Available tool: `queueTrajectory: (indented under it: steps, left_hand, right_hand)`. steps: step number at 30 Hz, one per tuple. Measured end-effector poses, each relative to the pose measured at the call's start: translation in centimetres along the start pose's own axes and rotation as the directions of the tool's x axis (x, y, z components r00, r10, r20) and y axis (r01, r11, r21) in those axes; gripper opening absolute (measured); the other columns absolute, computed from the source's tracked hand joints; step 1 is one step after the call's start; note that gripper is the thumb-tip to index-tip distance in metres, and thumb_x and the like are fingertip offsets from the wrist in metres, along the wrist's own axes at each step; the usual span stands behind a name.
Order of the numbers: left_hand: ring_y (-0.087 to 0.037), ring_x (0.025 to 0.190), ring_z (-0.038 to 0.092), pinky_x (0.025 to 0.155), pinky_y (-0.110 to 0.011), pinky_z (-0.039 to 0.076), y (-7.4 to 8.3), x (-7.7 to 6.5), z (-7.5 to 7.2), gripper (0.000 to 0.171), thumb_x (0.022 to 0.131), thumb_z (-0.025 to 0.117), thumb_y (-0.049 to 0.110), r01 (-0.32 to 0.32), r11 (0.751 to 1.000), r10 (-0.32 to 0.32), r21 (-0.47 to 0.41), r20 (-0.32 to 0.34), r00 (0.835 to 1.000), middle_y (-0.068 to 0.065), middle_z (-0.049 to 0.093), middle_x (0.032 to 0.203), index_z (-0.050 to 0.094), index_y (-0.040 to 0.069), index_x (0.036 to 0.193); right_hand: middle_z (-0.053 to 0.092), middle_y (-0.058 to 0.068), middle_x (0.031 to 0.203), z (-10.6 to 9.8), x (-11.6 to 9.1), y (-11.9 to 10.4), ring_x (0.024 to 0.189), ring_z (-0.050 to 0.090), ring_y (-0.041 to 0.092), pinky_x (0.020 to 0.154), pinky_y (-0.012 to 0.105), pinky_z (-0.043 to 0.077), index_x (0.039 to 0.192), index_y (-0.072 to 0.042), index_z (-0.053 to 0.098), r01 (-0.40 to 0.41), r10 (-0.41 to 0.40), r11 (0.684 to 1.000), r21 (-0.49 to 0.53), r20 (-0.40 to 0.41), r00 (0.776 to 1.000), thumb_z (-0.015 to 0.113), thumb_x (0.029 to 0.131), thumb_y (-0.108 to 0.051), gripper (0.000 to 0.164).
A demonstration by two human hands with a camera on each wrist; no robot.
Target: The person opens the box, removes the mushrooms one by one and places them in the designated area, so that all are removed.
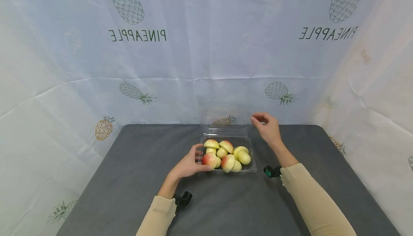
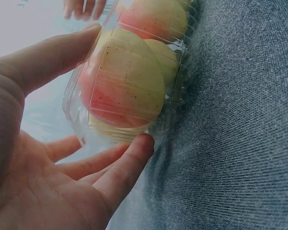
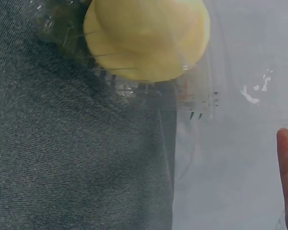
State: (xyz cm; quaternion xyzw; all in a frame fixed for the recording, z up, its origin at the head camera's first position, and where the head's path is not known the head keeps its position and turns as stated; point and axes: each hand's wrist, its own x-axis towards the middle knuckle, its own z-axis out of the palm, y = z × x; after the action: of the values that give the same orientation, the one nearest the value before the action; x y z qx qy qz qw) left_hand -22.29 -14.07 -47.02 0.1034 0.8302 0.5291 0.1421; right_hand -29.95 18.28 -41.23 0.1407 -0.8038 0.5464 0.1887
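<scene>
A clear plastic clamshell box [image 1: 252,168] stands on the table with its transparent lid [image 1: 226,130] raised at the back. Several mushroom-shaped pieces [image 1: 211,144], yellow with red blushes on some caps, lie in it. My left hand [image 1: 188,164] holds the box's left end, the thumb along the near side and the fingers round the end. Up close in the left wrist view, thumb and fingertips sit on opposite sides of the plastic wall, around a speckled red-yellow piece [image 2: 125,79]. Beside the lid's right edge is my right hand [image 1: 267,126], its fingertips [image 3: 282,136] right at that edge.
The dark grey table [image 1: 148,157] extends around the box. A white cloth [image 1: 209,49] printed with pineapples hangs behind the table and along both sides. A black wrist strap [image 1: 183,198] is on the left arm, and another strap [image 1: 272,171] is on the right.
</scene>
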Motion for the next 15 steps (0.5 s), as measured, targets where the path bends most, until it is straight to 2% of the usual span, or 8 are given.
queueTrajectory:
  steps: [3,9,15]
  left_hand:
    - [-0.040,0.128,0.051,0.098,-0.054,0.049,-0.1,0.0,0.0,0.098,0.085,0.085,0.027,0.003,1.000,-0.003,0.005,0.002,1.000,-0.023,0.045,0.144,0.022,0.006,0.158]
    - [-0.040,0.130,0.050,0.099,-0.053,0.049,-0.3,0.1,0.1,0.098,0.086,0.084,0.030,0.003,1.000,-0.003,0.004,0.007,1.000,-0.023,0.043,0.145,0.020,0.007,0.157]
    - [-0.039,0.130,0.050,0.099,-0.053,0.049,-0.4,0.1,0.1,0.099,0.085,0.085,0.032,0.013,1.000,-0.013,0.002,0.006,1.000,-0.022,0.043,0.144,0.021,0.009,0.156]
  right_hand:
    - [0.069,0.022,0.111,0.4,0.4,2.3,0.093,0.066,0.024,0.073,0.016,0.050,0.123,0.003,0.067,-0.009,0.009,1.000,-0.010,-0.001,1.000,0.068,0.100,-0.016,0.030]
    - [0.068,0.017,0.113,0.7,0.2,3.5,0.094,0.062,0.013,0.079,0.024,0.050,0.125,0.000,0.066,-0.015,0.016,0.999,-0.050,0.020,1.000,0.068,0.100,-0.022,0.034]
    - [0.067,0.019,0.116,1.1,-0.1,4.4,0.101,0.063,0.028,0.086,0.041,0.052,0.128,0.002,0.065,-0.039,0.042,0.997,-0.062,0.046,0.998,0.068,0.100,-0.019,0.035]
